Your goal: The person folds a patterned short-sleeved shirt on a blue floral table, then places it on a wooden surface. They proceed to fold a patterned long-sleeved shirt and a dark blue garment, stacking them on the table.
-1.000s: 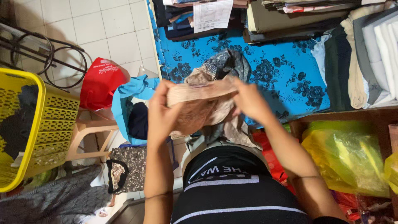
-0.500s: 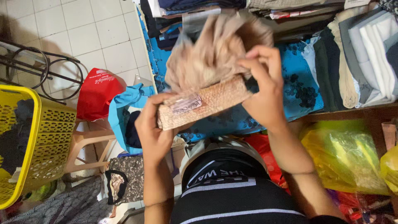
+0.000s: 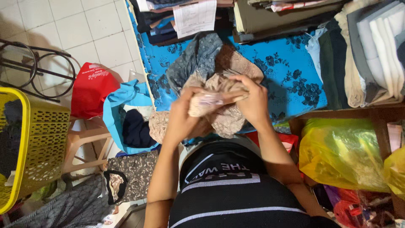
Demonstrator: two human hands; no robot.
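- The crumpled beige lace cloth [image 3: 219, 105], held high and fanned out half a second ago, is now bunched low over the blue flowered bedspread [image 3: 295, 80].
- The left hand [image 3: 183, 120] has risen; its fingers wrap the bundle.
- The right hand [image 3: 253, 101] has dropped, fingers pinching the cloth's top edge.
- The yellow plastic basket [image 3: 29, 147] stays put.

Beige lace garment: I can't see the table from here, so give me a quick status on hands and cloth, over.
Left hand and right hand both grip beige lace garment, bunched above the blue floral cloth. Grey lace piece lies just beyond. Nothing between the hands.
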